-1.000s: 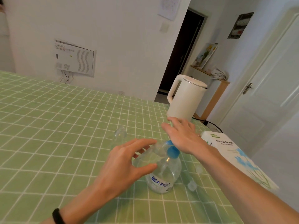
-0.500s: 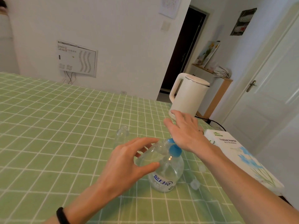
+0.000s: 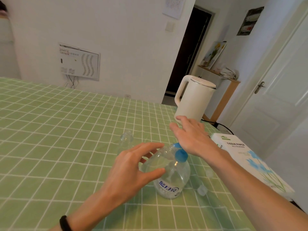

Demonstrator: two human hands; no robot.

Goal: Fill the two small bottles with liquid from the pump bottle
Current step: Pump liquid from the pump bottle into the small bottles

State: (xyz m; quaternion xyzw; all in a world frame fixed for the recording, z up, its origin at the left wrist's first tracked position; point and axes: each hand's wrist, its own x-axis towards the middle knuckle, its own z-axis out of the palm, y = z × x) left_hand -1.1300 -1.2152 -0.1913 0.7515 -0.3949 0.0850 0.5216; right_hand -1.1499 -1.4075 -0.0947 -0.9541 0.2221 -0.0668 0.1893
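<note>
A clear pump bottle (image 3: 173, 179) with a blue pump head (image 3: 180, 155) and a blue label stands on the green checked tablecloth (image 3: 66, 130). My left hand (image 3: 133, 169) grips its upper part, thumb and fingers curled round it. My right hand (image 3: 191, 135) lies flat over the pump head, with the heel of the palm on the blue top and straight fingers pointing toward the kettle. One small clear bottle (image 3: 126, 139) stands uncapped just behind my left hand. I cannot see a second small bottle.
A white electric kettle (image 3: 195, 97) stands at the table's far right corner, its cord trailing off. A tissue paper pack (image 3: 246, 157) lies along the right edge. Two small clear caps (image 3: 209, 172) (image 3: 202, 190) lie right of the pump bottle.
Both hands keep their places on the pump bottle. My right hand has slid slightly forward toward the kettle, and the view has shifted a little.
</note>
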